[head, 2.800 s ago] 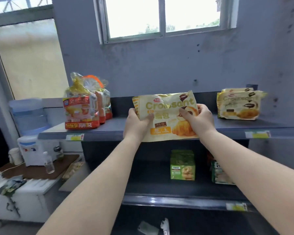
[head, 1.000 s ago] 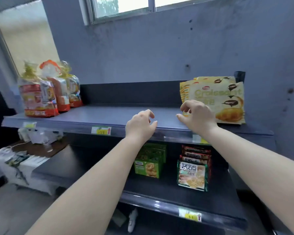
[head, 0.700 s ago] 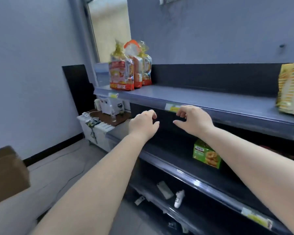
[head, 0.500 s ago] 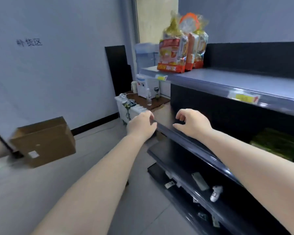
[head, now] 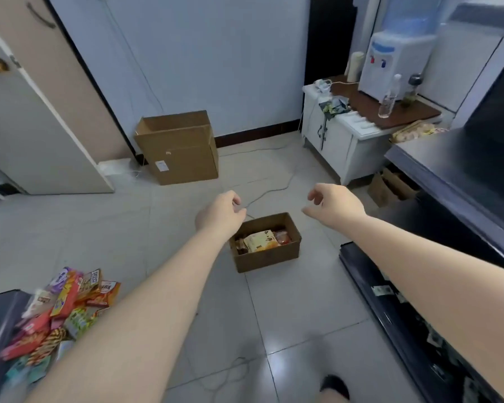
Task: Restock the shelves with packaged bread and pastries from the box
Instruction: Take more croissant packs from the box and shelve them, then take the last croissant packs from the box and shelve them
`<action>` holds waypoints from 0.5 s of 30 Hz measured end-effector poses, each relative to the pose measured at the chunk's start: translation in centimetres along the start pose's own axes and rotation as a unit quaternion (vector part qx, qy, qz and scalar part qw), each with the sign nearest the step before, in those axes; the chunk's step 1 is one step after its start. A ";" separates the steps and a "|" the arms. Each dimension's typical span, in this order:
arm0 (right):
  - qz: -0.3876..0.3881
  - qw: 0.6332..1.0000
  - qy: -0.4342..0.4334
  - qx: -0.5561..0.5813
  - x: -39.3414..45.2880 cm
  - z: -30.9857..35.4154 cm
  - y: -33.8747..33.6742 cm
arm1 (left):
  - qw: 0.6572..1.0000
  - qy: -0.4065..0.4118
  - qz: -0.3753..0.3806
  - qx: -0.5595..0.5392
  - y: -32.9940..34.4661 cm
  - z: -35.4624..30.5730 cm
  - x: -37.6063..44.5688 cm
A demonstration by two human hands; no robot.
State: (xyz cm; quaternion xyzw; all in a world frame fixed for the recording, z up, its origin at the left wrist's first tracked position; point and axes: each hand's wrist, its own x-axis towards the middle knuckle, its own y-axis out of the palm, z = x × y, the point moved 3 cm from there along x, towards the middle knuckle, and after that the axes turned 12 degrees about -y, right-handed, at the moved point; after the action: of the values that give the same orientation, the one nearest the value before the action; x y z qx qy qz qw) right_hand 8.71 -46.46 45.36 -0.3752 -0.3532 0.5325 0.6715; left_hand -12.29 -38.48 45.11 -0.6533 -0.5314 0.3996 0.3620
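Roughly mid-task, judging by stock left. Dark grey metal shelving unit [head: 437, 170] runs along the right edge; the parts in view look mostly bare, though its upper tiers are out of frame, so how full it is can't be told. Tall open brown cardboard carton [head: 181, 146] stands far, by the white wall, contents not visible. Heap of mixed colourful snack packets [head: 61, 312] lies near left, not bread as far as I can tell. Small open brown cardboard box [head: 269, 253] sits on the tiled floor at centre, between the arms. Inside it a yellow croissant pack [head: 259, 241] plus some darker and reddish packs, so more restocking remains. Left hand [head: 220, 213] loosely curled, empty, above the box's far-left corner. Right hand [head: 333, 203] fingers apart, empty, far right of the box. Next step likely reaching down for a pack.
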 end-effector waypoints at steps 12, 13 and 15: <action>0.165 0.985 0.038 0.029 24.0 -8.3 15.7 | 0.981 -0.174 0.089 -0.013 12.4 5.8 22.4; 0.183 0.981 0.049 0.033 25.8 -9.6 17.4 | 0.977 -0.186 0.102 -0.017 14.0 6.0 24.4; 0.217 0.972 0.074 0.043 29.3 -12.0 20.9 | 0.970 -0.208 0.126 -0.021 17.4 6.5 28.4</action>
State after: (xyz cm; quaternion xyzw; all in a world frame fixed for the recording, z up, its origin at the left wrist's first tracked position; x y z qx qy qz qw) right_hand 15.21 -16.15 23.55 -0.4519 -0.1896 0.6509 0.5797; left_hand -7.83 -13.21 22.88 -0.6253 -0.5170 0.5573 0.1766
